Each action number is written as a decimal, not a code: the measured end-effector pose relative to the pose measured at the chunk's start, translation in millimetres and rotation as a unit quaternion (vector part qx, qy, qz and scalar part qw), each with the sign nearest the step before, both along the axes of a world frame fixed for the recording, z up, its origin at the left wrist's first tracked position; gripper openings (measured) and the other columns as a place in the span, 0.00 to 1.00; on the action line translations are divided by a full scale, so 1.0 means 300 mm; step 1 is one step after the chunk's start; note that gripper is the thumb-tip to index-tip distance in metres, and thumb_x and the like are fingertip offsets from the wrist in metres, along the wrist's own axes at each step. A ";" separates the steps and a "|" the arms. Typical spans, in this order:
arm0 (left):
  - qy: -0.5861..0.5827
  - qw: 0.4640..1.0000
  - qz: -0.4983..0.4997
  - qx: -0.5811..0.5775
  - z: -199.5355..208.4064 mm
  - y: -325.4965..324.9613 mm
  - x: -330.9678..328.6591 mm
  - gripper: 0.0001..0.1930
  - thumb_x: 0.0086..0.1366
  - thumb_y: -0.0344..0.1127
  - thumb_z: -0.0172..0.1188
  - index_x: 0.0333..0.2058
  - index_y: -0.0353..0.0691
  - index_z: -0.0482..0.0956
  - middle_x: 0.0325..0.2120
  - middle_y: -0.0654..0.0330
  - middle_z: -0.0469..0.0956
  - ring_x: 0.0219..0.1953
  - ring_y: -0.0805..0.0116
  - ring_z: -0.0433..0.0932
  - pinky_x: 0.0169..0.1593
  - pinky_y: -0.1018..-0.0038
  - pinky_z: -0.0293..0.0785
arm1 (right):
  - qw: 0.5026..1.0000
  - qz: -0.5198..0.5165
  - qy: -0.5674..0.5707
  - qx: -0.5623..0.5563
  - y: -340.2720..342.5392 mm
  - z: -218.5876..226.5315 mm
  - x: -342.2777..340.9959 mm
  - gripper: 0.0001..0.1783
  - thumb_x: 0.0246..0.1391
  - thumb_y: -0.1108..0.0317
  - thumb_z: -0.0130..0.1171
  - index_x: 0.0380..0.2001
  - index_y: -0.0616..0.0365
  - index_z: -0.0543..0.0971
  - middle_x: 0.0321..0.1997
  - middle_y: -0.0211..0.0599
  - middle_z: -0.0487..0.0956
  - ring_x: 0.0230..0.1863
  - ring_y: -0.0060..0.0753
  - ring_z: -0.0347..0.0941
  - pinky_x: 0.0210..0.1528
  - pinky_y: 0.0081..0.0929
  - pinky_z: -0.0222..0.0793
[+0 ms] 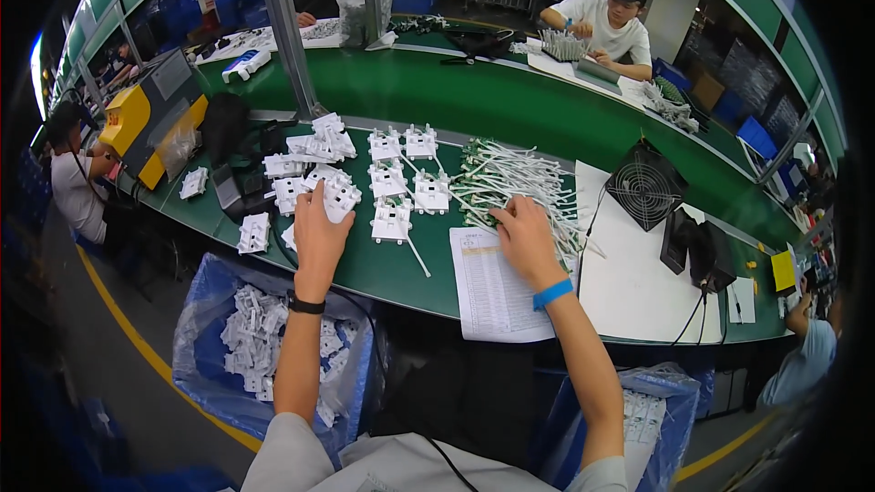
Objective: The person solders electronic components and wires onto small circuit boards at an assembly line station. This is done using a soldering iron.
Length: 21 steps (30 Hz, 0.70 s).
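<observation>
While the left hand [321, 241] is reaching into a loose pile of white housings, its thumb and fingers are spreading over one housing [339, 193]; whether they are gripping it, I cannot tell. That housing is lying at the pile's near right edge, on the green table [416, 260]. The right hand [529, 235] is bending its fingers over the near left side of the white cables [524, 178]; whether they are pinching one is not showing. Between the hands, five more housings [392, 220] are sitting in two columns, a cable trailing from the nearest. A printed sheet [492, 296] is lying partly under the right wrist, and a black fan [647, 184] is standing farther right.
</observation>
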<state>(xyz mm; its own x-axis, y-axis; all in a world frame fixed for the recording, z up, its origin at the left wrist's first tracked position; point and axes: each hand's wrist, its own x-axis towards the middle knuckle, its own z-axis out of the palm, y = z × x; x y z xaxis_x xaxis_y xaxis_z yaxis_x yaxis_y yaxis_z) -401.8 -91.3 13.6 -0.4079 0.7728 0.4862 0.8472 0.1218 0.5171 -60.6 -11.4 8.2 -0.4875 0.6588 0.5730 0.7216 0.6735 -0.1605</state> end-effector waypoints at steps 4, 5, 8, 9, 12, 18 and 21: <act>-0.060 0.998 -0.008 0.011 0.073 -0.050 0.049 0.41 0.54 0.38 0.74 0.64 0.30 0.65 0.49 0.41 0.70 0.49 0.39 0.75 0.52 0.55 0.74 | 0.999 0.022 -0.014 0.036 0.026 0.007 -0.018 0.08 0.49 0.75 0.64 0.34 0.55 0.84 0.34 0.36 0.72 0.42 0.42 0.70 0.47 0.39 0.66; -0.071 0.997 -0.021 0.023 0.077 -0.055 0.060 0.44 0.53 0.39 0.74 0.65 0.30 0.63 0.50 0.42 0.69 0.50 0.39 0.74 0.53 0.55 0.73 | 0.998 0.033 0.021 0.046 0.031 0.009 -0.015 0.05 0.48 0.75 0.66 0.32 0.57 0.85 0.33 0.38 0.73 0.39 0.43 0.71 0.43 0.39 0.68; -0.111 0.989 -0.088 0.050 0.059 -0.047 0.078 0.42 0.53 0.41 0.75 0.62 0.26 0.66 0.51 0.44 0.69 0.52 0.46 0.74 0.56 0.59 0.72 | 0.977 0.000 0.211 -0.007 0.018 0.029 -0.012 0.07 0.50 0.73 0.68 0.34 0.59 0.84 0.33 0.37 0.74 0.36 0.40 0.72 0.37 0.32 0.68; -0.168 0.977 -0.118 0.056 0.037 -0.034 0.085 0.42 0.54 0.41 0.75 0.61 0.25 0.66 0.51 0.43 0.69 0.53 0.48 0.74 0.57 0.61 0.72 | 0.953 0.005 0.297 -0.064 0.020 0.034 -0.003 0.07 0.51 0.73 0.67 0.36 0.59 0.85 0.34 0.35 0.75 0.36 0.36 0.72 0.37 0.30 0.68; -0.273 0.947 -0.160 0.061 0.006 0.012 0.137 0.38 0.55 0.40 0.76 0.57 0.24 0.69 0.50 0.45 0.72 0.51 0.57 0.76 0.55 0.66 0.73 | 0.883 0.013 0.437 -0.168 0.036 0.055 0.054 0.08 0.55 0.73 0.65 0.39 0.62 0.84 0.35 0.34 0.78 0.35 0.28 0.73 0.39 0.26 0.69; -0.543 0.781 -0.309 0.001 0.106 0.020 0.283 0.30 0.60 0.34 0.73 0.53 0.26 0.66 0.41 0.54 0.80 0.34 0.73 0.81 0.29 0.78 0.81 | 0.911 0.033 0.390 -0.126 -0.021 0.133 0.064 0.08 0.67 0.73 0.54 0.42 0.66 0.80 0.39 0.38 0.84 0.40 0.28 0.80 0.47 0.24 0.74; -0.547 0.768 -0.332 -0.021 0.116 0.048 0.349 0.33 0.60 0.35 0.74 0.54 0.25 0.65 0.39 0.54 0.80 0.31 0.74 0.80 0.27 0.78 0.79 | 0.800 0.038 0.588 -0.110 -0.018 0.125 0.072 0.09 0.70 0.72 0.50 0.44 0.66 0.77 0.38 0.41 0.83 0.39 0.29 0.79 0.46 0.25 0.73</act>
<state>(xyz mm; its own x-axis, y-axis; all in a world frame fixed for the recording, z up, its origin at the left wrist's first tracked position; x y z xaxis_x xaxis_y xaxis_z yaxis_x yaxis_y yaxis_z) -297.2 -77.0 48.4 -0.0645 0.9927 0.1023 -0.2088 -0.1137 0.9713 -38.9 -16.9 45.6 0.2602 0.8009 0.5394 -0.0585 0.5706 -0.8191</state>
